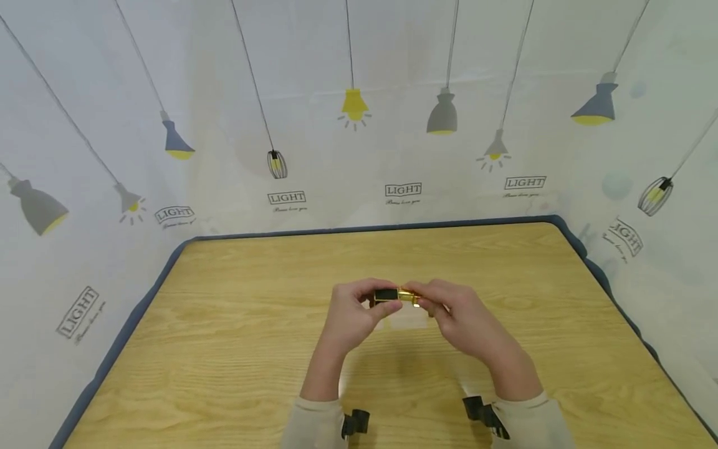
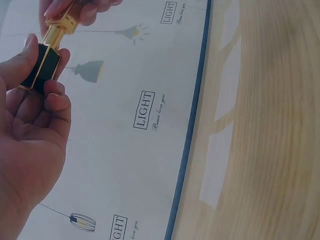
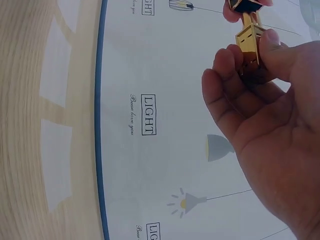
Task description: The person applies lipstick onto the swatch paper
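Held up over the wooden table is a small lipstick (image 1: pixel 386 295) with a black, gold-edged case and a narrower gold section. My left hand (image 1: pixel 349 318) pinches the black case (image 2: pixel 44 67) between thumb and fingers. On the other side, my right hand (image 1: pixel 465 319) grips the gold end (image 3: pixel 248 42) with its thumb and curled fingers. A slim gold neck joins the two ends between the hands. In the right wrist view, the fingers partly hide a dark part below the gold end.
Beneath the hands lies the wood-grain tabletop (image 1: pixel 235 324), with pale light reflections on it. Blue edging (image 1: pixel 336 230) borders it. Pale walls (image 1: pixel 224 187) printed with hanging lamps and the word LIGHT rise at the back and both sides.
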The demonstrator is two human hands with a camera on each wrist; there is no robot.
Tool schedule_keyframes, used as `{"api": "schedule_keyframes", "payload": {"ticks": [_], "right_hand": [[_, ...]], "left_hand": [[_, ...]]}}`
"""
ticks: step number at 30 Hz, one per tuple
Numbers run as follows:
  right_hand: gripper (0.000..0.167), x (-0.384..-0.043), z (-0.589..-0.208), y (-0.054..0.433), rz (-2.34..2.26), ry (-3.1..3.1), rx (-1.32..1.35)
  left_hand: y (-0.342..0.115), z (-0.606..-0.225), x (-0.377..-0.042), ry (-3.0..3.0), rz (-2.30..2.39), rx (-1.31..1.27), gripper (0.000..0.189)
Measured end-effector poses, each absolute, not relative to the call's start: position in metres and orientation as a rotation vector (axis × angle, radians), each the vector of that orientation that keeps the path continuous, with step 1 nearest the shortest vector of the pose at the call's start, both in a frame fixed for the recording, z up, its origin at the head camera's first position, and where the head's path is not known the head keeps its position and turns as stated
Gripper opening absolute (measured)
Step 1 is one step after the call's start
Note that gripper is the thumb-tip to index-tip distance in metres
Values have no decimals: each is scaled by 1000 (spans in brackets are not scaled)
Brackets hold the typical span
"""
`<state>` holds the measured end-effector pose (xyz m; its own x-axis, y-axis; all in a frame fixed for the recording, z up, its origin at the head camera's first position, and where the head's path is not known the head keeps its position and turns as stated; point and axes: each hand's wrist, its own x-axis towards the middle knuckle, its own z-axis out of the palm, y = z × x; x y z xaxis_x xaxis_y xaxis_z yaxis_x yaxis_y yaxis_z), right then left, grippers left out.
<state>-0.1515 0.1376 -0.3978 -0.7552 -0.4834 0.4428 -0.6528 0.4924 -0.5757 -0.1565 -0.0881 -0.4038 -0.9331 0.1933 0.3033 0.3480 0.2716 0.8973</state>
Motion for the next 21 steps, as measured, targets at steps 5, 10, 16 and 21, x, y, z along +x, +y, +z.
{"api": "schedule_keyframes", "payload": {"ticks": [5,10,16,21], "right_hand": [[35,-154,-398,138,1122,-2446,989],[34,-153,-395,140,1120,-2510,926],[42,-152,-388,142,1108,-2583,864],[42,-150,-388,141,1171,-2663,779]], "left_hand": [[-91,-403,-158,-2363,-1765,-465,20],[-96,-400,-158,-2343,-1780,-443,22],[-102,-397,-155,-2344,-1777,-431,24],[-107,-398,-155,-2340,-1823,-430,36]]}}
